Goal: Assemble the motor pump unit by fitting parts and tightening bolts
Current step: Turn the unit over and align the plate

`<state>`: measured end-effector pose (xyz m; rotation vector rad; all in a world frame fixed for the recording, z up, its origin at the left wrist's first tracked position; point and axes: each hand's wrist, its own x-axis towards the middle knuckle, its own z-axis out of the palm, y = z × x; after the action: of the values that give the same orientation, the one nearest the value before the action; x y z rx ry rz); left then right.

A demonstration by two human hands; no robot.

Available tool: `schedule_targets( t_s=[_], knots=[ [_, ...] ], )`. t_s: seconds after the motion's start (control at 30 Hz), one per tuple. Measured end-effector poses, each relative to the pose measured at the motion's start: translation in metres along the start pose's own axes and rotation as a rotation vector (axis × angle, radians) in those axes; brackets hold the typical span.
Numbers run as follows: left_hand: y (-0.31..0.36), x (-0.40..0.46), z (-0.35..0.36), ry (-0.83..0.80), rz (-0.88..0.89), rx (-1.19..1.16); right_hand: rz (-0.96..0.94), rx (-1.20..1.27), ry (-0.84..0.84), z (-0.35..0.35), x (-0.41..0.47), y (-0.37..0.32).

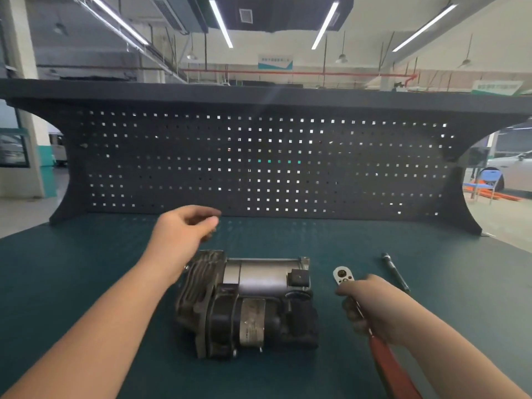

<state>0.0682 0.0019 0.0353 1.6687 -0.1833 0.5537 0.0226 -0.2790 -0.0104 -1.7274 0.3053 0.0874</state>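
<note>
The motor pump unit lies on its side in the middle of the green bench, with a silver motor cylinder at the back and dark finned and black parts in front. My left hand hovers above and behind its left end, fingers loosely curled and blurred; whether it pinches something small I cannot tell. My right hand is to the right of the unit, closed around a ratchet wrench with a silver head and a red handle that runs down toward me.
A long dark extension bar or bolt lies on the green bench top to the right of the ratchet head. A black pegboard back panel closes off the far edge of the bench.
</note>
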Motion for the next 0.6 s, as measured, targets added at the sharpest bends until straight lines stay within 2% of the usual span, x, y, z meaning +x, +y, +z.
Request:
schedule_targets(
  t_s=[0.1,0.23,0.33,0.5,0.53,0.6],
  knots=[
    [0.023,-0.043,0.042,-0.262,0.063,0.003,-0.093,-0.298,0.084,0.002,0.001,0.003],
    [0.012,-0.065,0.062,-0.303,0.035,0.037,-0.132,-0.568,0.134,0.001,0.006,0.009],
    [0.004,-0.058,0.053,-0.179,-0.085,-0.236,-0.16,-0.758,0.172,0.004,0.012,0.009],
    [-0.004,-0.027,0.018,0.155,-0.346,-0.779,-0.193,-0.91,0.202,0.009,0.018,0.013],
    [-0.009,-0.02,0.01,0.253,-0.379,-0.803,-0.195,-0.92,0.206,0.009,0.02,0.014],
    [-0.022,-0.009,-0.004,0.418,-0.423,-0.64,-0.213,-0.918,0.246,0.008,0.022,0.015]
  ],
)
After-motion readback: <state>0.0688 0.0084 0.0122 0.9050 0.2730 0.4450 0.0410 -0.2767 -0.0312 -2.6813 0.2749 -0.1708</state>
